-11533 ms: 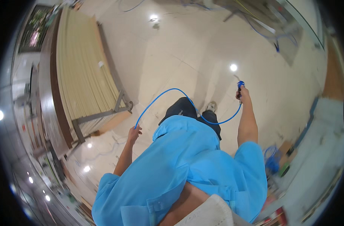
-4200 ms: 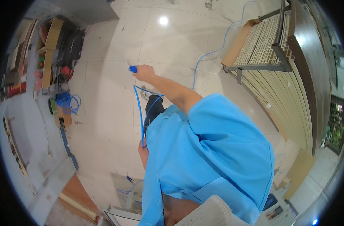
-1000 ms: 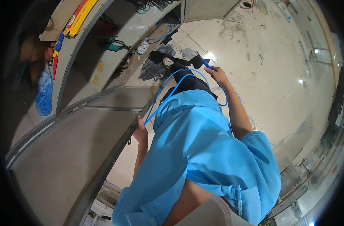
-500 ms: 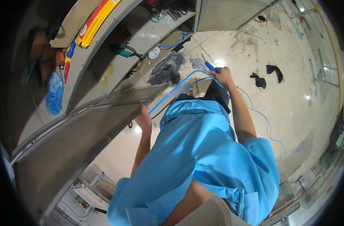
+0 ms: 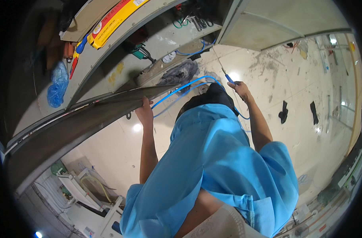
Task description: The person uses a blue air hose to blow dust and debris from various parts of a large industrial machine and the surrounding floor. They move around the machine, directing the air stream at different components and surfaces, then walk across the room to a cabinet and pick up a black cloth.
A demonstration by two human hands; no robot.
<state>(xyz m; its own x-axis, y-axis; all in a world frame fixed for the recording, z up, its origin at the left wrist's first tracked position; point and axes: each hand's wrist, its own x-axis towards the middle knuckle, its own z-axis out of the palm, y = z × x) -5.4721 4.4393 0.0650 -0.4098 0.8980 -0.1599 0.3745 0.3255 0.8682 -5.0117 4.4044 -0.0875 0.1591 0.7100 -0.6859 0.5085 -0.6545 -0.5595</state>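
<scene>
My left hand (image 5: 144, 112) is closed around the free edge of the grey cabinet door (image 5: 83, 119), which stands swung out on the left. In my right hand (image 5: 241, 90) is a blue-handled tool (image 5: 230, 78) with a thin metal shaft, pointing away from me toward the cabinet; its exact kind is unclear. A bright blue hose (image 5: 181, 88) arcs from behind the door edge, past my dark trousers, and bends down below my right wrist. Whether the hose joins the tool cannot be made out.
Tools with green handles (image 5: 141, 51) lie in the open cabinet (image 5: 159, 37). A yellow-and-red box (image 5: 113, 23) and a blue plastic bag (image 5: 58, 89) are on the left. Two black scraps (image 5: 283, 113) lie on the tiled floor, right; a dark stain (image 5: 179, 73) spreads before the cabinet.
The cabinet door appears narrower, its free edge nearer the cabinet, with my left hand still on it. My right hand and the tool sit slightly lower. The whole view has shifted.
</scene>
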